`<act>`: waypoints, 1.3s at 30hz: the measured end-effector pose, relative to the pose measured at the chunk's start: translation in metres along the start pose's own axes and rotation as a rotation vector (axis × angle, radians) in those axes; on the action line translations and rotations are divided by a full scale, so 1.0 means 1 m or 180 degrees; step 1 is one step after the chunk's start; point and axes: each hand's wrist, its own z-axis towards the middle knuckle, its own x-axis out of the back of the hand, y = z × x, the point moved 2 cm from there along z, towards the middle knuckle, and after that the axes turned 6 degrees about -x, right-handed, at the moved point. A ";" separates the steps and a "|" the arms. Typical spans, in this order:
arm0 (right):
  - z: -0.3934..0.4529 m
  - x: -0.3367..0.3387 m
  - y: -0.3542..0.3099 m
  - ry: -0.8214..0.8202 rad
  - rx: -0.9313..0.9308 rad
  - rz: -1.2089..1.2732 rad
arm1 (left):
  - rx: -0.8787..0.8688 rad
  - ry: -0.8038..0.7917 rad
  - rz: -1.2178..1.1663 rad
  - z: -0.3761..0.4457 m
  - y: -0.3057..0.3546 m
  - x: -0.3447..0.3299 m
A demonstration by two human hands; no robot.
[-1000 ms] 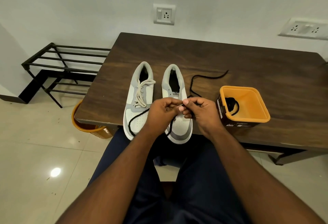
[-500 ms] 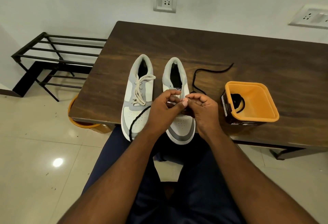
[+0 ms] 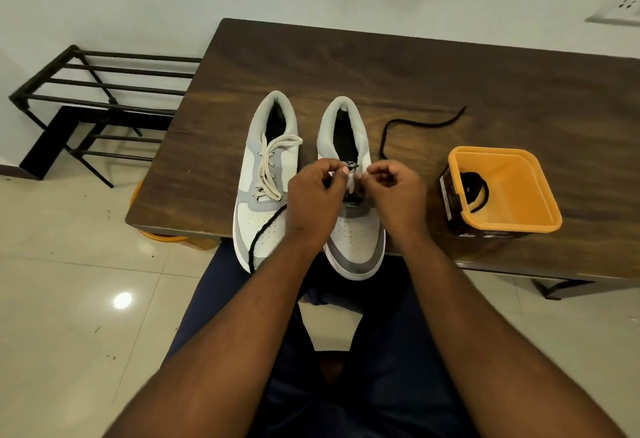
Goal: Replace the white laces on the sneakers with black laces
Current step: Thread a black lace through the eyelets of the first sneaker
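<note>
Your dark wood-grain bench (image 3: 450, 66) stands against a pale wall. On its near edge the right sneaker (image 3: 353, 229), grey and white with a perforated toe, lies lengthwise, toe toward you and overhanging. Your left hand (image 3: 313, 200) and right hand (image 3: 398, 195) hover over its tongue, backs up, fingers curled, pinching the black lace (image 3: 415, 122), a thin cord trailing away right. Just beside it, parallel, the left sneaker (image 3: 266, 174) keeps its flat white lace (image 3: 268, 167). An orange square tub (image 3: 519, 226) sits further right.
</note>
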 end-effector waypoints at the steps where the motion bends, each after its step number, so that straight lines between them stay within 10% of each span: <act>1: -0.002 -0.004 -0.001 -0.0084 0.0116 -0.0231 | 0.0007 -0.0001 -0.0001 -0.001 0.001 -0.003; 7: -0.008 -0.007 -0.003 0.0055 0.0350 -0.0694 | -0.0115 -0.0259 0.0155 -0.005 -0.007 -0.010; 16: -0.002 0.005 0.011 -0.0432 -0.1012 0.1249 | -0.0535 -0.0680 0.1181 0.002 -0.008 -0.018; 29: -0.003 0.009 0.013 -0.0623 -0.1230 0.1374 | -0.0550 -0.1117 0.1728 0.003 -0.007 -0.026; 39: 0.000 0.006 0.007 -0.0647 -0.0806 0.0935 | -0.0844 -0.0098 0.2013 -0.020 -0.011 -0.036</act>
